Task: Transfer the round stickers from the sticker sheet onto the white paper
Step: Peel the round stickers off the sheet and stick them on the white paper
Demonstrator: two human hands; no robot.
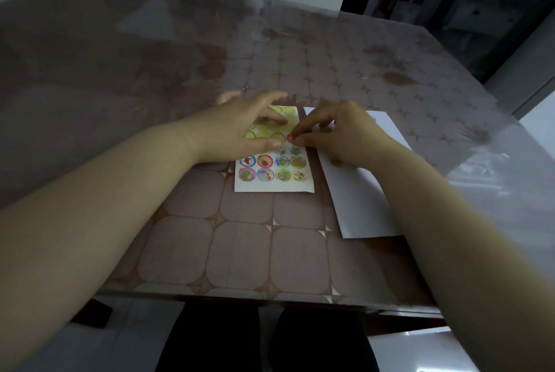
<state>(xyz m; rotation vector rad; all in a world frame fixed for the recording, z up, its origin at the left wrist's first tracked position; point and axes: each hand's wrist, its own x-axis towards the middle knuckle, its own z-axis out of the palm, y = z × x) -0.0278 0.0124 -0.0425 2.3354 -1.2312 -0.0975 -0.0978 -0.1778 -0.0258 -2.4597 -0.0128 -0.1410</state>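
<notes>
The sticker sheet [274, 184] lies flat at the table's middle, with rows of colourful round stickers in its lower half and empty yellowish circles above. My left hand [240, 131] presses down on the sheet's upper left part, fingers spread. My right hand [339, 134] pinches a reddish round sticker [290, 137] at the sheet's right edge between thumb and forefinger. The white paper [360, 206] lies to the right of the sheet, partly under my right hand and forearm. A dark mark on the paper [335, 161] shows near my wrist; I cannot tell if it is a sticker.
The table [240, 251] has a brown tile-patterned cloth under a clear cover. Its front edge runs close to my lap. The right edge drops off beyond the paper. Dark furniture stands at the back right.
</notes>
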